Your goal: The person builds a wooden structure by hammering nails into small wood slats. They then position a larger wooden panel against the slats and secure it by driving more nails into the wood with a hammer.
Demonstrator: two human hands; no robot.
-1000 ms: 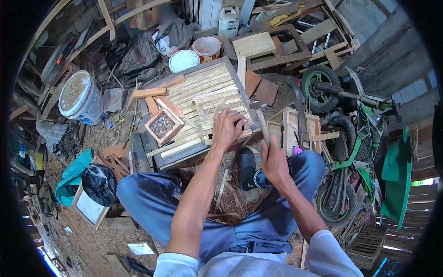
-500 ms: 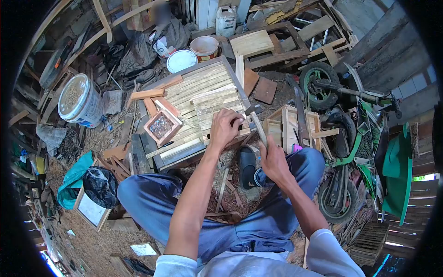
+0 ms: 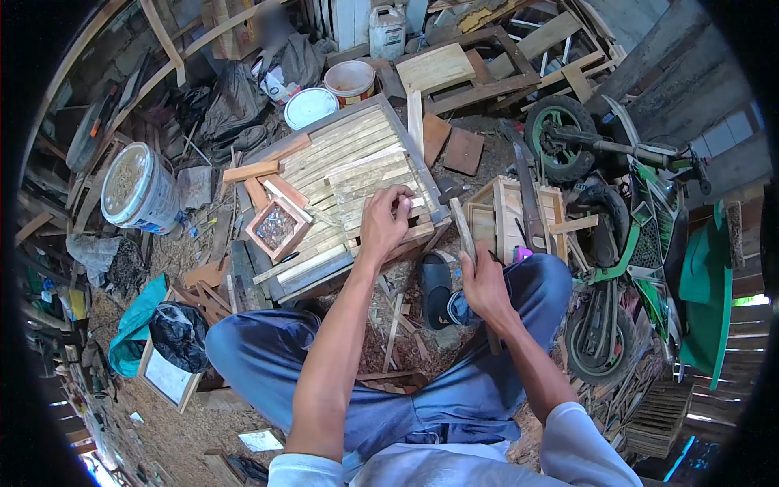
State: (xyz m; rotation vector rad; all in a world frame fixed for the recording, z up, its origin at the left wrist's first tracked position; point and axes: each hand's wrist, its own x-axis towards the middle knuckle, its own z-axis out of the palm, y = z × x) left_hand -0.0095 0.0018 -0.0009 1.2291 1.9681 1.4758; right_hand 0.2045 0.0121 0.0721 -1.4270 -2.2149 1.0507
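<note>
My right hand is wrapped round the wooden handle of a hammer. The hammer's dark head is at the right edge of a low slatted workbench. My left hand is over the near right part of a small panel of wooden slats on that bench. Its thumb and forefinger curl toward each other above the panel; anything between them is too small to make out. Left of the panel, a small wooden box of nails sits on the bench.
Wooden offcuts lie beside the nail box. To the right are a wooden crate, a handsaw and a green motorbike. Buckets stand at the left and behind the bench. My knees flank the bench's near side.
My left hand has lifted slightly and drawn back from the panel's right edge, its fingers a little more apart. The hammer has moved slightly away from it. The whole view has shifted a little.
</note>
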